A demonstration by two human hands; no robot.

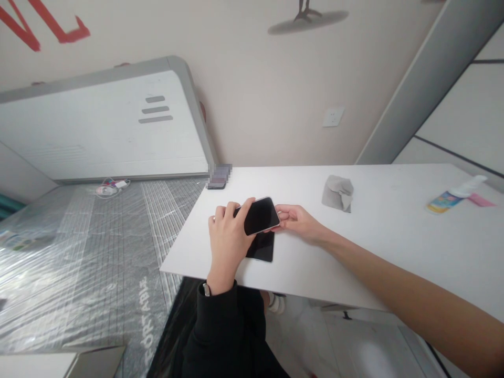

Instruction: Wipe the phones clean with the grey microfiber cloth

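My left hand (229, 233), coming out of a black sleeve, is wrapped round a smartphone (261, 215) with a dark screen facing up. Its fingers grip the left end of the phone. At the phone's right end, the fingers of my right hand (296, 219) are closed on the edge and corner. Below the phone, a flat black glossy rectangle (263, 248) lies on the white table (378, 252), partly covered by the phone and my left hand.
Farther right on the table are a crumpled grey cloth (337, 193) and a spray bottle (452, 195) on its side, beside a pink item (481, 200). A blurred dark object (219, 176) sits at the back left corner. A plastic-covered mattress (98, 268) adjoins the table's left side.
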